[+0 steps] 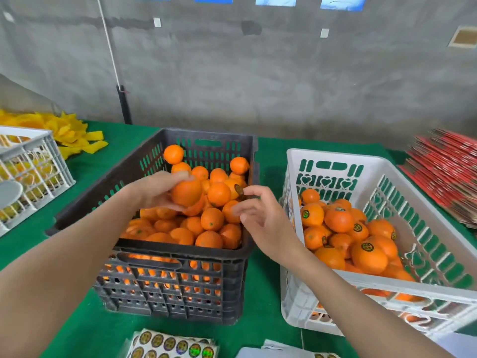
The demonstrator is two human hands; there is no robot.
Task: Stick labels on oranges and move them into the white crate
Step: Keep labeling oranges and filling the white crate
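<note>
My left hand curls round one smooth, round orange above the black crate, a slotted plastic box heaped with bare fruit. My right hand pinches one small round dark label at thumb and forefinger, near that orange, with the other fingers loosely spread. Just right stands the white crate, lattice-walled and partly filled with labelled oranges. A glossy sticker sheet lies on the green cloth.
</note>
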